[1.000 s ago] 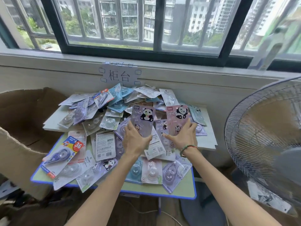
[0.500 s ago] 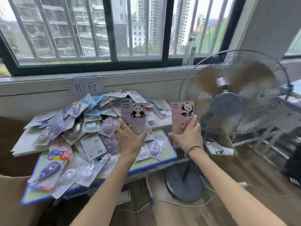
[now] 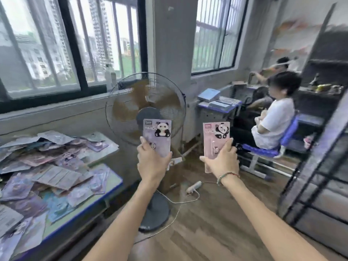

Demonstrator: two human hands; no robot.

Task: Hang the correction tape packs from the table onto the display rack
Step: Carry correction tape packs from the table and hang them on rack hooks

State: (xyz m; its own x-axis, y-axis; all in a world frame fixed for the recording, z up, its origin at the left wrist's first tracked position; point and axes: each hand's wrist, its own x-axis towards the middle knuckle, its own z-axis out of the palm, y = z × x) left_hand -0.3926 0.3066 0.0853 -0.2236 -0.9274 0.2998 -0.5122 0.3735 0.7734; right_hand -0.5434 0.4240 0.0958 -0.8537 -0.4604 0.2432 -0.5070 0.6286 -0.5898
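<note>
While both arms reach forward, two packs ride upright in the air, clear of the table.
Left hand: the left hand (image 3: 153, 161) grips the lilac card-backed correction tape pack with a panda print (image 3: 157, 137) by its lower half, thumb on one edge, fingers wrapped on the other.
Right hand: the right hand (image 3: 223, 160) pinches the pink card-backed correction tape pack with a panda print (image 3: 216, 142) from below, thumb at the lower left, fingers up the right edge; a beaded bracelet (image 3: 227, 175) sits on that wrist.
Table: off to the left, the blue-rimmed green table (image 3: 113, 180) carries a big loose heap of blister packs (image 3: 56, 166), lilac, teal and white, overlapping every which way.
Floor: between the arms, a white power strip (image 3: 194, 186) with its cord lies on the wooden floor.
Fan: just behind the lilac pack stands a grey pedestal fan with dusty blades (image 3: 146, 108).
Rack: at the right edge, a black wire-grid display rack (image 3: 316, 176), blurred; no hooks or hung packs can be made out on it.
Far back: a seated person in a white shirt (image 3: 275, 119) on a blue chair, by the barred window (image 3: 216, 34).
Progress: early, I'd say. Two packs picked and in carry, neither hung yet, and the heap on the table looks barely dented, so many trips remain.
</note>
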